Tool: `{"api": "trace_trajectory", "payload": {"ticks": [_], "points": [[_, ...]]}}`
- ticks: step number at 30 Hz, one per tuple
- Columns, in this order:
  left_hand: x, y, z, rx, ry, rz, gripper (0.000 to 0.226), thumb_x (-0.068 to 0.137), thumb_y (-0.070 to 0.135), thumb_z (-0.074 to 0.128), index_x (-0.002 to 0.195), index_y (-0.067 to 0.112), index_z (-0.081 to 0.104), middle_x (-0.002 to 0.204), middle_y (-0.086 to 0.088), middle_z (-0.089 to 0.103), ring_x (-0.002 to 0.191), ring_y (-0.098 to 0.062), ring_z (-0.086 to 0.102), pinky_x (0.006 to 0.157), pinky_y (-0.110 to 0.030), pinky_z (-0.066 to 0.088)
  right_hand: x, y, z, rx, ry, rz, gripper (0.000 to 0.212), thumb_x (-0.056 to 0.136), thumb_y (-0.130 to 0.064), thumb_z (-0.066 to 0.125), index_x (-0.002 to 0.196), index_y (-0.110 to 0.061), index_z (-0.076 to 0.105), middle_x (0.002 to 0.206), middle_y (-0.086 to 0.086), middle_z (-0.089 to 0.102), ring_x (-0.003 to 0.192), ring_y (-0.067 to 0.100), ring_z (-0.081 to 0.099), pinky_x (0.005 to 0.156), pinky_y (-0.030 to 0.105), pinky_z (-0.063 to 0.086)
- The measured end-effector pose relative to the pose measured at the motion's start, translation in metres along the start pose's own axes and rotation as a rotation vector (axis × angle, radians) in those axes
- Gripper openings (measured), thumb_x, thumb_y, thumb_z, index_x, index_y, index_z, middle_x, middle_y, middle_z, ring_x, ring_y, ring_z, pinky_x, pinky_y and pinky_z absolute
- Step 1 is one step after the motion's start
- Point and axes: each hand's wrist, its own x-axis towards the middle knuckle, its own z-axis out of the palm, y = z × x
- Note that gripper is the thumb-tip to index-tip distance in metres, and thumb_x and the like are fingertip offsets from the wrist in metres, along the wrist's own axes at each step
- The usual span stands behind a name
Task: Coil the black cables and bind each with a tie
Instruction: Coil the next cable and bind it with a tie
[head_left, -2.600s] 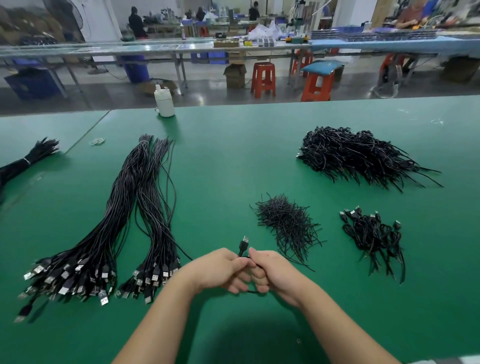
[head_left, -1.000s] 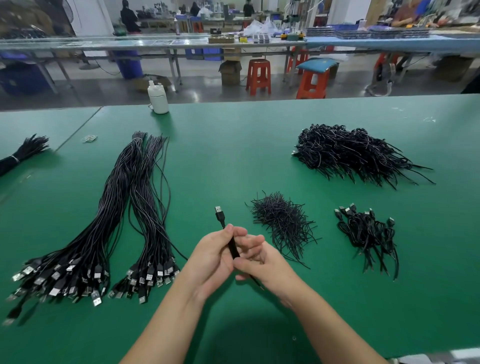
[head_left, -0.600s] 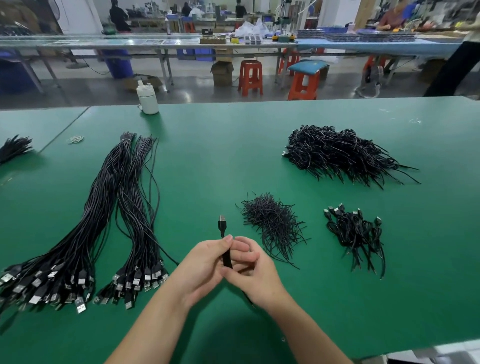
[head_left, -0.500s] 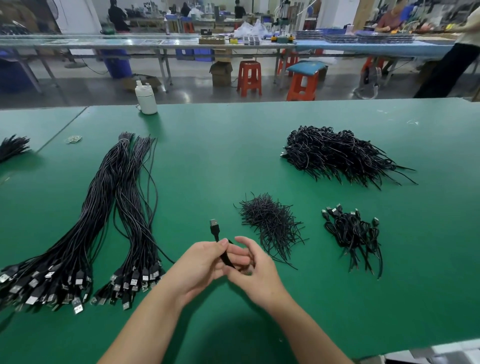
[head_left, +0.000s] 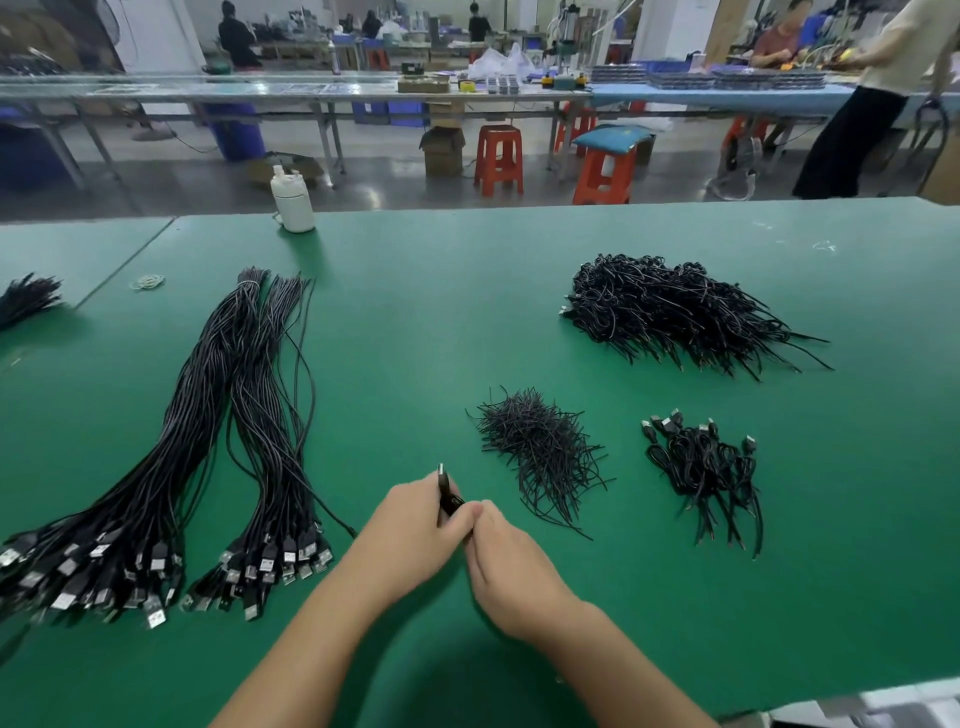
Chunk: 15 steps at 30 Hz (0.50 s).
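Observation:
My left hand (head_left: 415, 535) grips a black cable (head_left: 447, 493) near its USB plug, which pokes up past the thumb. My right hand (head_left: 511, 566) meets it fingertip to fingertip and pinches the same cable; most of the cable is hidden inside the hands. Two long bundles of uncoiled black cables (head_left: 208, 441) lie to the left, plugs toward me. A small heap of black ties (head_left: 540, 452) sits just right of my hands. A few coiled cables (head_left: 701, 467) lie further right.
A large heap of black cables (head_left: 675, 317) lies at the back right of the green table (head_left: 415, 312). A white bottle (head_left: 292, 200) stands at the far edge. Another black bundle (head_left: 26, 299) lies at far left. Stools, benches and people are beyond.
My hands have closed more tightly around the cable, so less of it shows, and the plug now points straight up. The view has shifted slightly.

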Motion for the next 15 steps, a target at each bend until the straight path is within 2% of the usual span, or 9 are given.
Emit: {"api": "trace_trajectory", "payload": {"ticks": [4, 6, 8, 11, 15], "points": [[0.012, 0.0, 0.003, 0.009, -0.012, -0.023, 0.018, 0.089, 0.037, 0.06, 0.075, 0.026, 0.06, 0.063, 0.011, 0.06, 0.059, 0.003, 0.053, 0.049, -0.012, 0.032, 0.002, 0.0, 0.002, 0.109, -0.035, 0.071, 0.028, 0.104, -0.026, 0.028, 0.126, -0.017, 0.042, 0.117, 0.008, 0.058, 0.101, 0.033, 0.057, 0.085, 0.047, 0.047], [0.02, 0.001, 0.005, -0.005, -0.031, -0.055, 0.02, 0.089, 0.033, 0.06, 0.07, 0.028, 0.059, 0.064, 0.012, 0.06, 0.06, 0.005, 0.053, 0.049, -0.011, 0.032, 0.001, -0.001, 0.005, 0.17, -0.022, 0.108, 0.029, 0.104, -0.029, 0.03, 0.128, -0.017, 0.043, 0.117, 0.007, 0.059, 0.104, 0.031, 0.057, 0.088, 0.046, 0.046], [0.027, 0.003, 0.008, -0.035, -0.049, -0.093, 0.022, 0.089, 0.031, 0.061, 0.067, 0.028, 0.06, 0.061, 0.013, 0.059, 0.059, 0.004, 0.052, 0.048, -0.011, 0.032, 0.001, 0.0, 0.009, 0.177, 0.014, 0.142, 0.028, 0.105, -0.031, 0.031, 0.123, -0.015, 0.046, 0.114, 0.006, 0.059, 0.104, 0.029, 0.057, 0.087, 0.044, 0.045], [0.035, 0.006, 0.016, -0.149, -0.105, -0.13, 0.024, 0.089, 0.03, 0.063, 0.065, 0.025, 0.063, 0.052, 0.012, 0.053, 0.05, -0.001, 0.047, 0.049, -0.017, 0.034, 0.0, 0.009, 0.012, 0.059, 0.068, 0.177, 0.029, 0.106, -0.034, 0.026, 0.114, -0.014, 0.046, 0.106, 0.006, 0.059, 0.096, 0.031, 0.058, 0.079, 0.042, 0.043], [0.038, 0.01, 0.032, -0.323, -0.157, -0.17, 0.025, 0.09, 0.03, 0.064, 0.07, 0.016, 0.068, 0.051, 0.011, 0.042, 0.048, -0.008, 0.036, 0.053, -0.025, 0.031, -0.004, 0.028, 0.012, -0.03, 0.133, 0.176, 0.032, 0.106, -0.038, 0.023, 0.115, -0.019, 0.047, 0.101, 0.002, 0.059, 0.089, 0.03, 0.06, 0.076, 0.043, 0.045]]}}
